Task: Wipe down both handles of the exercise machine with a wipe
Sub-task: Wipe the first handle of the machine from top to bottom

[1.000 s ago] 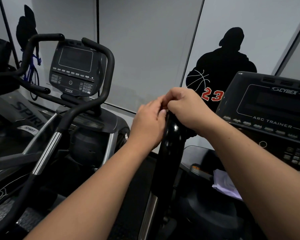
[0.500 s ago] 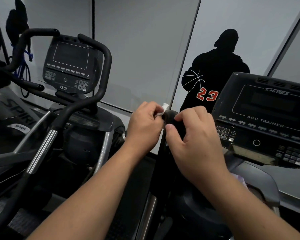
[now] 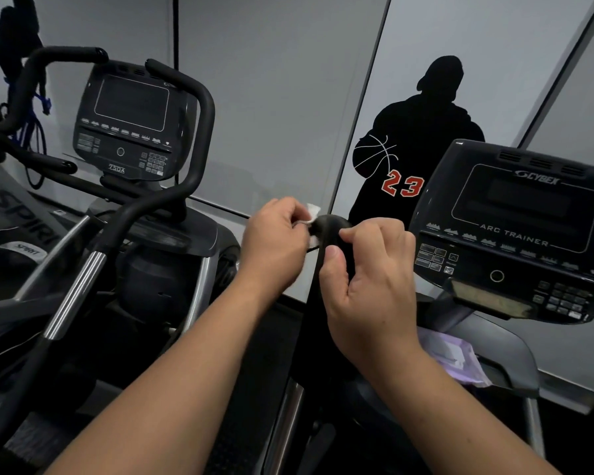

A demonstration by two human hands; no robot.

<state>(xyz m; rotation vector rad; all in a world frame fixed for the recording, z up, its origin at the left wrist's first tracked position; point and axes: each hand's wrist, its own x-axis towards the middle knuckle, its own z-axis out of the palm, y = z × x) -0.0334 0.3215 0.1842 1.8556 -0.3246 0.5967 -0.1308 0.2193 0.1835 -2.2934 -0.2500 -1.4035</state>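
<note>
the right hand [image 3: 367,289] has slid off the black rounded handle top [image 3: 330,223] to 5 o'clock, fingers curled round the shaft; the left hand [image 3: 276,236] pinches the small white wipe [image 3: 312,214] at 9 o'clock, so wiping begins.

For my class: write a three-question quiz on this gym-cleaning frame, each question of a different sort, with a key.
1. True or false: the left hand pinches the white wipe against the top of the black handle.
2. Which word is printed on the console to the right of the hands? A) SPIRIT B) ARC TRAINER C) ROWER
3. Fill in: the right hand grips the ____ just below its rounded top.

Key: 1 true; 2 B; 3 handle.
</note>
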